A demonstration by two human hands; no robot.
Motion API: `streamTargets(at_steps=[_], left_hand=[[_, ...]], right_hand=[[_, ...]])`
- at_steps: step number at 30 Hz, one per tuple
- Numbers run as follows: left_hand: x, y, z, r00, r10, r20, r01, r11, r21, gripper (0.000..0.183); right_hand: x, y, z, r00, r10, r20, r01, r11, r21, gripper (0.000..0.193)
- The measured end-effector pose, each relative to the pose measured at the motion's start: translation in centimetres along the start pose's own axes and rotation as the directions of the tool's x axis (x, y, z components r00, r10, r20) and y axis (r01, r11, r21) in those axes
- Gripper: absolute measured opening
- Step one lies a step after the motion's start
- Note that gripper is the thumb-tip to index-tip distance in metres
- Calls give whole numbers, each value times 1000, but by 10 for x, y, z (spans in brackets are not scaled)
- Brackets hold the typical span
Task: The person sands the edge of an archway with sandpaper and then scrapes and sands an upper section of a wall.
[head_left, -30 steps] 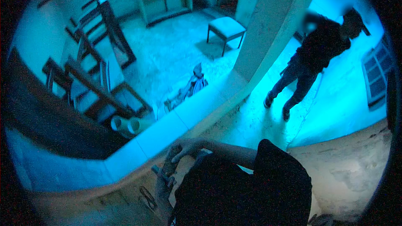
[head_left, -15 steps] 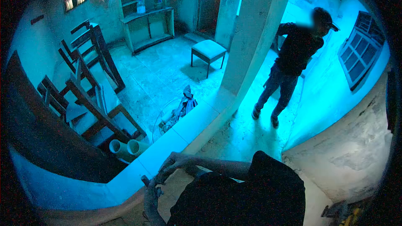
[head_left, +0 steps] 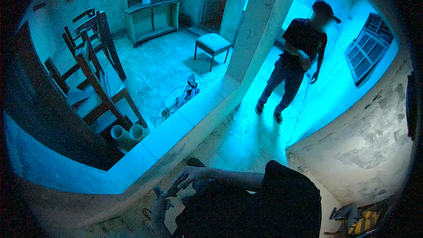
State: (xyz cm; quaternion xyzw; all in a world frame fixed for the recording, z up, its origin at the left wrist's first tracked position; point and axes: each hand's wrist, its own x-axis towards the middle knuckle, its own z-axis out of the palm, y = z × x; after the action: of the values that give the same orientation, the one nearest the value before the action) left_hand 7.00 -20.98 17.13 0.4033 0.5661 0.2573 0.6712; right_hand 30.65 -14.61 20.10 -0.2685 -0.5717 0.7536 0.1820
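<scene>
My left hand (head_left: 159, 209) is in front of my body at the lower middle, dim and grainy. One finger points up and the others look slightly apart. Just to its right and above, my right hand (head_left: 188, 180) reaches across from a dark sleeve (head_left: 286, 189), its fingers stretched down toward the left hand. The fingertips are close together; whether they touch is too dark to tell. I make out no object in either hand. The low wall's tiled ledge (head_left: 167, 135) runs just beyond them.
Another person (head_left: 304, 39) in dark clothes stands in the passage ahead. A pillar (head_left: 260, 31) rises from the ledge. Beyond it are stacked wooden frames (head_left: 97, 61), two pipes (head_left: 128, 133), a cushioned stool (head_left: 213, 44) and a cabinet (head_left: 152, 17). A window frame (head_left: 365, 53) leans right.
The other person has turned and come nearer, one arm now across the body and the other hanging. My view has shifted slightly. My hands stay close together, the right one a little lower.
</scene>
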Motion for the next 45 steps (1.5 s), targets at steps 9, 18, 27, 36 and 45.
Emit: streamTargets(at_steps=[9, 18, 27, 36, 45], left_hand=[[-23, -2, 11, 973, -228, 36, 222, 885, -409, 15], [-53, 27, 41, 972, -233, 14, 208, 838, -504, 34], [-52, 6, 14, 966, -234, -106, 220, 966, -132, 57], [-54, -62, -40, 928, -275, -252, 190, 930, -315, 56], [-43, -111, -97, 982, -179, -54, 177, 983, -55, 54]], right_hand=[[-8, 1, 28, 994, -38, -102, 28, 995, -91, 35], [-23, -1, 45, 983, -16, -181, 2, 997, -78, 27], [-10, 5, 53, 973, -221, -60, 220, 975, -26, 28], [92, 24, 61, 949, -90, 301, 72, 995, 69, 27], [180, -13, 53, 841, -308, 445, 453, 850, -268, 26]])
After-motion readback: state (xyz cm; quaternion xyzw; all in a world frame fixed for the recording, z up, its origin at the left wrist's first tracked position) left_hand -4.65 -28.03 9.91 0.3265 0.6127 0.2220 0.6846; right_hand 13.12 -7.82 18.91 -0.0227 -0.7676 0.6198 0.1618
